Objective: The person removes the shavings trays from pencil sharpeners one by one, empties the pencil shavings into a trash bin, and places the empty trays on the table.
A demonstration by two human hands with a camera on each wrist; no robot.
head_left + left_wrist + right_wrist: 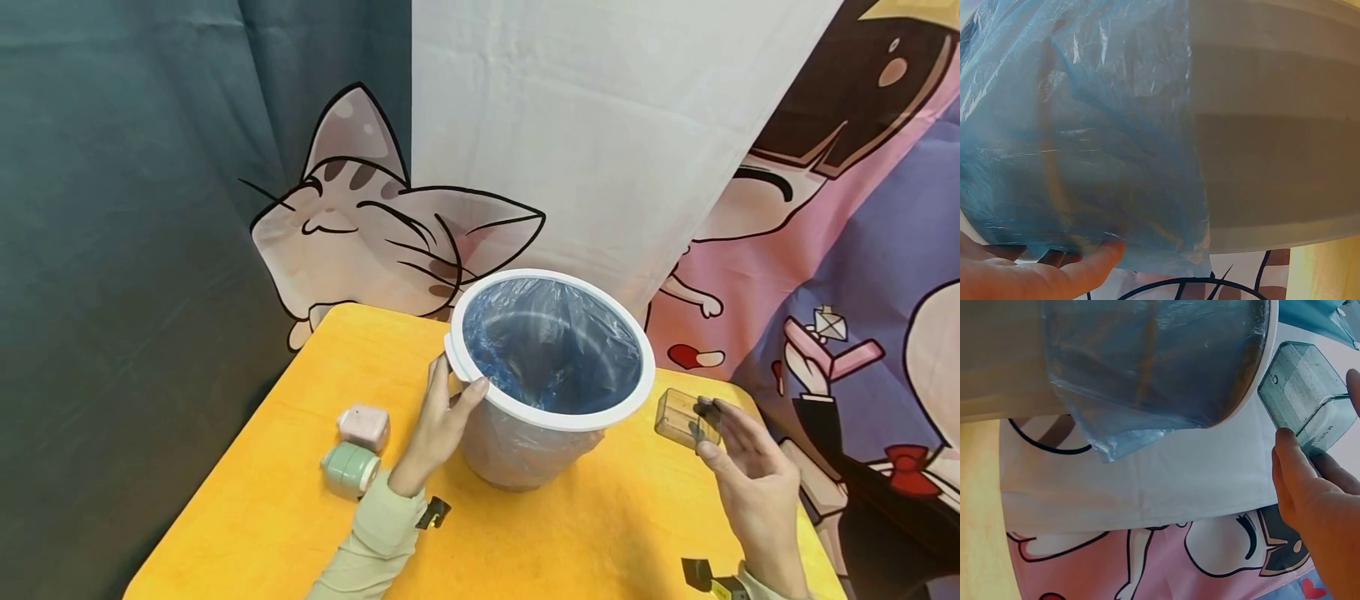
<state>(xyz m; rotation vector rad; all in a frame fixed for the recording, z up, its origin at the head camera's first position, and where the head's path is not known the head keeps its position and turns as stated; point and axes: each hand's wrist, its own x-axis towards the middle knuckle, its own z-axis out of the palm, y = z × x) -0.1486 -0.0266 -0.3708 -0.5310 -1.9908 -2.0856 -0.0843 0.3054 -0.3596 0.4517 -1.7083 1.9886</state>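
A white trash can (498, 454) stands on the table, its white rim ring (551, 421) holding a bluish clear trash bag (555, 342) that lines it and hangs over the outside. My left hand (441, 425) holds the near left of the rim, thumb at the ring; in the left wrist view the bag's overhang (1116, 125) spreads above the fingers. To the right of the can, my right hand (753, 479) pinches a small transparent plastic box (678, 417) between thumb and fingers. The right wrist view shows that box (1297, 381) with rounded corners, beside the rim.
Left of the can, a small pink container (365, 427) and a green container (350, 469) lie close together on the yellow tablecloth (525, 542). Printed cartoon curtains (360, 233) rise behind the table and along its right side.
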